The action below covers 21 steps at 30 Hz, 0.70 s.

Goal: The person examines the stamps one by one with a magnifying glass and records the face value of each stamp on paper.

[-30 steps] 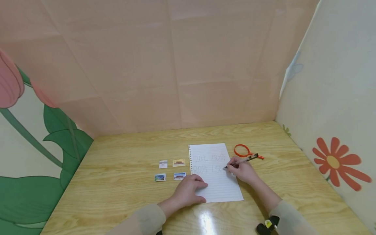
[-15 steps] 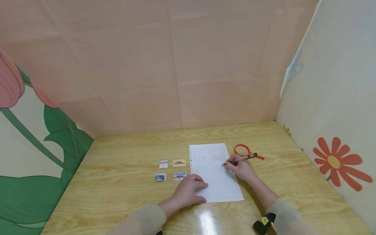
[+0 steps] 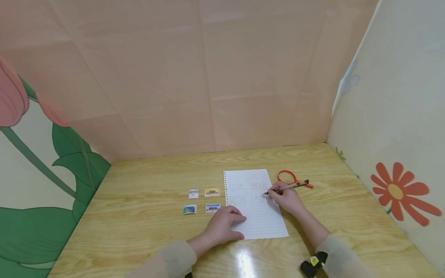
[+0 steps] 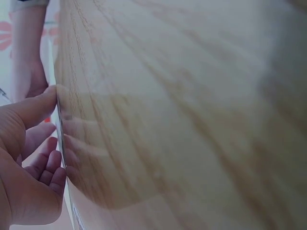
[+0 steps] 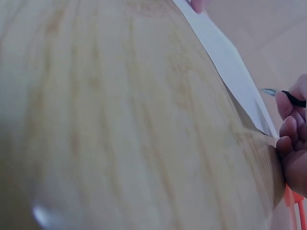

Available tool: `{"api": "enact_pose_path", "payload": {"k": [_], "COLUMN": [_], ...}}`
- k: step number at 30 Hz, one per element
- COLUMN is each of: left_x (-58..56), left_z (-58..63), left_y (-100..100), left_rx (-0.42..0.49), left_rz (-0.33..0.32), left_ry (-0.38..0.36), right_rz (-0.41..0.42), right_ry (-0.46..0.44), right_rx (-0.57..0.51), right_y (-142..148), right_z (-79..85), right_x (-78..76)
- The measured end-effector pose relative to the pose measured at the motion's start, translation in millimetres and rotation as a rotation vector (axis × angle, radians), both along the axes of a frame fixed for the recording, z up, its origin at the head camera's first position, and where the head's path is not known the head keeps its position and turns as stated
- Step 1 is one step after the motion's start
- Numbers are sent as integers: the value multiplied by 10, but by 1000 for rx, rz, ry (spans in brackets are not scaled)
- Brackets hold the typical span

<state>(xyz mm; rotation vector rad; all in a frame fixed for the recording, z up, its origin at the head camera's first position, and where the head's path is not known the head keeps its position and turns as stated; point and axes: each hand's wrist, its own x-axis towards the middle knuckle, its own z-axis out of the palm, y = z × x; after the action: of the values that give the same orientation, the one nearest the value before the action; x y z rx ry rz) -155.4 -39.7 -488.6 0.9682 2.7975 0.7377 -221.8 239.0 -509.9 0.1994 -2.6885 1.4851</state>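
Note:
A lined sheet of paper [image 3: 257, 224] with punched holes down its left edge lies on the wooden table, bearing two rows of handwritten numbers and characters. My right hand [image 3: 286, 199] pinches a black pen [image 3: 292, 185], its tip over the end of the second row. In the right wrist view the metal tip of the pen [image 5: 269, 91] sticks out past the fingers. My left hand [image 3: 222, 226] rests on the paper's lower left edge, thumb and fingers spread apart. Just beyond it lies a stamp with a building [image 3: 213, 208].
More stamps lie left of the paper: a yellow stamp [image 3: 212, 192], a pale stamp [image 3: 193, 194] and a green-blue stamp [image 3: 189, 209]. A red-rimmed magnifying glass [image 3: 286, 177] lies right of the paper, partly behind the pen. Walls border the table behind and on both sides.
The right hand has shifted slightly, and the pen tip has moved a little left and up near the second row's end. The left hand and stamps have stayed put.

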Motion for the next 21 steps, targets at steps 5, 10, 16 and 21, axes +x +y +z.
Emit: {"api": "enact_pose_path", "payload": {"k": [5,10,16,21], "left_x": [-3,-7,2,1], "left_z": [-7,-9,-1,-2], "left_y": [4,1,-11,-8], "left_rx": [3,3,-3,3], "left_rz": [-1,6,14,10], "left_ry": [2,3,-5,-7], "right_rz": [-12,-66,-97,-88], "right_ry": [3,28,46,63], "right_rx": [5,30,76,83], "right_y": [27,52,56,47], "right_z": [28,46,56,30], "right_x": [24,47,72,77]}}
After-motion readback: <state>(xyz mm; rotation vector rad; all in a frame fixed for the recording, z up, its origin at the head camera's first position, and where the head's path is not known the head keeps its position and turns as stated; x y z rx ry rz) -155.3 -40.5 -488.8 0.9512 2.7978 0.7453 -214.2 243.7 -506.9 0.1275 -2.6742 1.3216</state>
